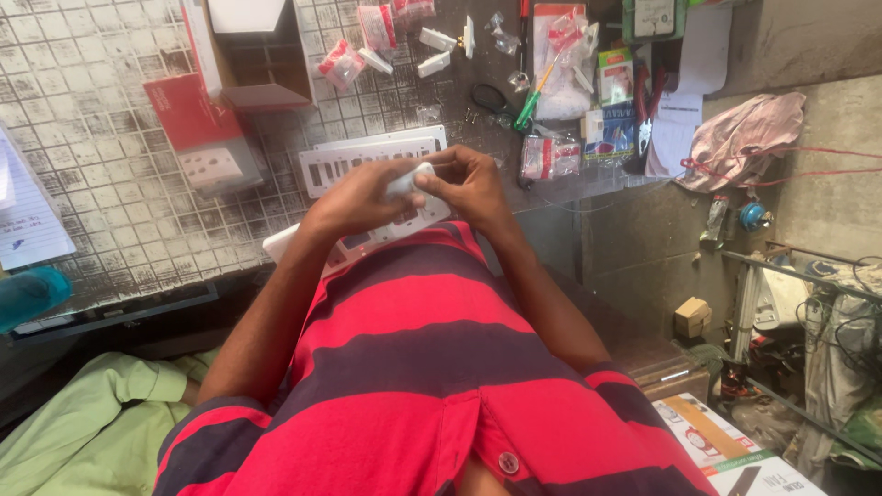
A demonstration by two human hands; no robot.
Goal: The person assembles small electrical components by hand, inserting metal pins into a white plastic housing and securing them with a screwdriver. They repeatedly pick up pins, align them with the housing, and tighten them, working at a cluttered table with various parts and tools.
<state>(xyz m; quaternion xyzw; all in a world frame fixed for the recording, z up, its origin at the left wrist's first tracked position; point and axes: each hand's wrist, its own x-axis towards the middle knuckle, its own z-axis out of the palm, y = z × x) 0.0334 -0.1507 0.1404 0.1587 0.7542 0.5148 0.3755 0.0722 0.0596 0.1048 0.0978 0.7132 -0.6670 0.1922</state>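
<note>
Small white plastic switch module (pixel 410 180): oblong, rounded edges, held roughly level and slightly tilted above the bench, just over a white plastic switch plate (pixel 367 156) with rectangular cut-outs. Module mostly covered by fingers; only its upper face and one end visible.

Both hands closed on a small white part, held over white slotted plates at the bench edge.

Left hand (pixel 358 197) and right hand (pixel 469 184) meet fingertip to fingertip, both gripping the small white part (pixel 409 180) between them. Directly under the hands: a white slotted plate (pixel 331 165), with a second white plate (pixel 386 234) just nearer the body, against the red-and-dark striped shirt (pixel 413 367). Beyond the hands: loose white switch pieces (pixel 436 50) and small clear packets (pixel 342 62) on the grid-marked worktop (pixel 92 138). Beyond the left hand, an open red-and-white box (pixel 230 73). Beyond the right hand, a green-handled tool (pixel 531 101). Well right of the right hand, a pink cloth (pixel 744 138).
</note>
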